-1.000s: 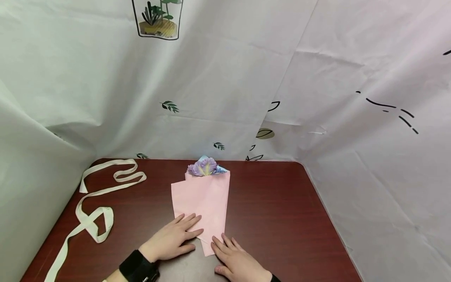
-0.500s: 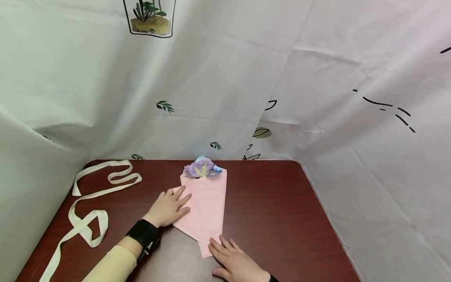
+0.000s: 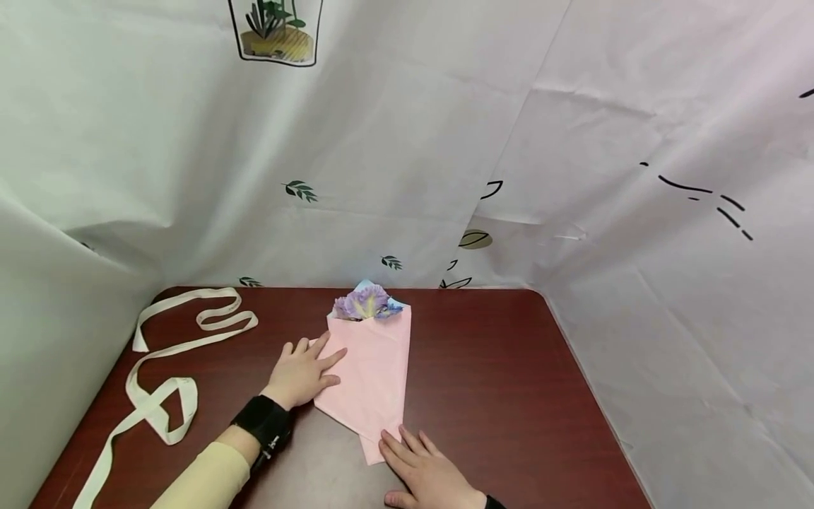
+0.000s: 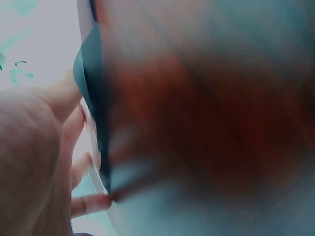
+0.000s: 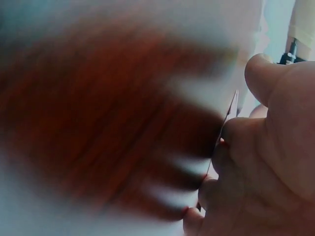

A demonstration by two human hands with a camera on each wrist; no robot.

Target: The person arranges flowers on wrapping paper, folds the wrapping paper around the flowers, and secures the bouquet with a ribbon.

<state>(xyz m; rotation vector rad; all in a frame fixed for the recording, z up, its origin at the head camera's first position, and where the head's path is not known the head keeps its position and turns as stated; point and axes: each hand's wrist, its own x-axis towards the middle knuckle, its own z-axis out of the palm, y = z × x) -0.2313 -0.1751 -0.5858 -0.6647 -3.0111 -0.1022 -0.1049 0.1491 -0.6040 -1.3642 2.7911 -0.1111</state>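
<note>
Pink wrapping paper point(image 3: 372, 382) lies folded on the table around a purple flower point(image 3: 364, 304), whose ruffled head shows at the far end beside a bit of blue. On the paper's left edge rests my left hand point(image 3: 299, 373), fingers spread and the index reaching onto the sheet. At the narrow near end, my right hand point(image 3: 431, 472) presses the paper with outstretched fingers. The left wrist view shows the fingers of the left hand point(image 4: 34, 147) along a paper edge, much of it blurred. In the right wrist view the right hand point(image 5: 261, 142) lies against the tabletop and paper.
A long cream ribbon point(image 3: 149, 404) lies in loose loops along the left side of the dark red table point(image 3: 496, 382). White printed cloth point(image 3: 394, 141) hangs behind and at both sides of the tabletop.
My left hand has slid up and left, from the paper's lower part to its left edge. The left flap's top corner has shifted and lies under that hand. My right hand has stayed put.
</note>
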